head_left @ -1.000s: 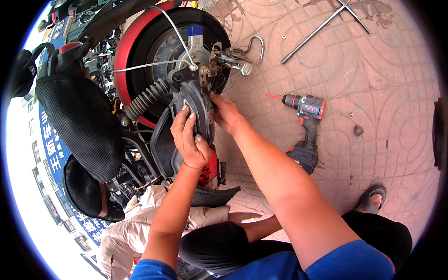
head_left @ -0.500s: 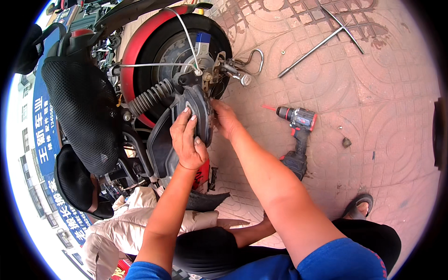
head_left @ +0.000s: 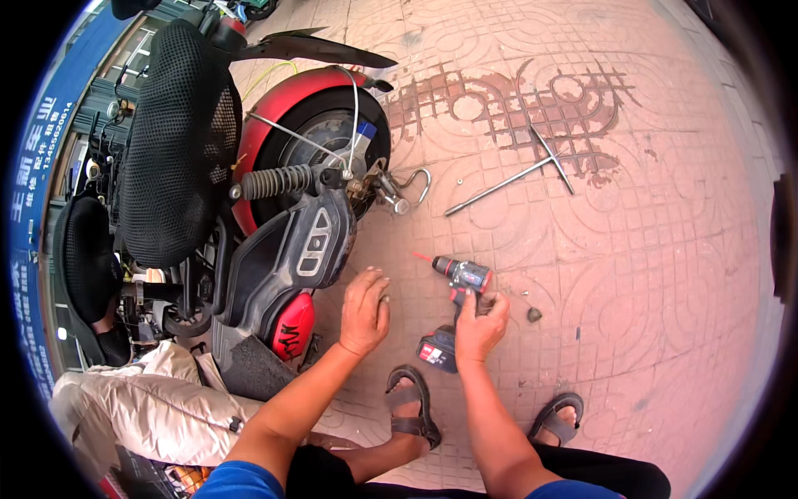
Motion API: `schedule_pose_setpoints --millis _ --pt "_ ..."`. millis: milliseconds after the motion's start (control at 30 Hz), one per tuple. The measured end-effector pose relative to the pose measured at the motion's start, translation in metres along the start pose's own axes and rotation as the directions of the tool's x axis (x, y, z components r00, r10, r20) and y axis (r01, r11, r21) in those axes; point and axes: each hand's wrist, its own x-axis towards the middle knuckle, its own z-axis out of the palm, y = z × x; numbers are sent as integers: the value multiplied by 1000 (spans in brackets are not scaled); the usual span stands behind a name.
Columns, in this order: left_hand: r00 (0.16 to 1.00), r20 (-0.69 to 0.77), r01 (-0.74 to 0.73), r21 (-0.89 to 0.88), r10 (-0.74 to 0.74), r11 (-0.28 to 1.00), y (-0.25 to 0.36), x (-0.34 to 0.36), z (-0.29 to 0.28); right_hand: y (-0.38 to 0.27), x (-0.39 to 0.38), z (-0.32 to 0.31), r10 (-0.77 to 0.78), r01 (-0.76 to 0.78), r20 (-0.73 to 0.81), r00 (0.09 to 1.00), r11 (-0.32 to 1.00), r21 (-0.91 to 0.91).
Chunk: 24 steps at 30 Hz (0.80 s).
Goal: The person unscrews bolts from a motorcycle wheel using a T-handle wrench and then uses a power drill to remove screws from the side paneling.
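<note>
My right hand (head_left: 482, 326) grips the handle of a cordless drill (head_left: 465, 274) low over the paving. The drill has a long red bit pointing up and left and a black battery pack (head_left: 438, 348) at its base. My left hand (head_left: 364, 313) is in front of the scooter's black plastic side cover (head_left: 287, 241), apart from it. Its fingers are bent together, and a tiny thing may be between thumb and fingertips, too small to name. Behind the cover are the scooter's rear wheel (head_left: 324, 141), with a red fender, and a coil spring shock (head_left: 278, 182).
A T-shaped wrench (head_left: 507, 185) lies on the paving beyond the drill. A small stone (head_left: 534, 314) sits right of my right hand. The mesh-covered seat (head_left: 174, 150) and a beige padded cover (head_left: 158, 407) are at left. My sandalled feet (head_left: 411, 403) are close below.
Both hands have come off the black plastic cover. My right hand has moved onto the drill's handle, and my left hand has drawn back to the right. The view has shifted too.
</note>
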Motion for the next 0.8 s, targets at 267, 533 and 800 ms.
schedule_pose_setpoints --millis 267,533,800 --pt "574 -281 553 -559 -769 617 -100 -23 90 45 -10 11 107 -55 184 977 961 -270" --pt "511 185 -125 -950 -839 -285 -142 6 66 78 -12 39 258 -189 301 918 952 -239" --pt "734 223 -140 -874 -641 -465 -158 11 69 63 -28 43 246 -404 515 821 888 220"
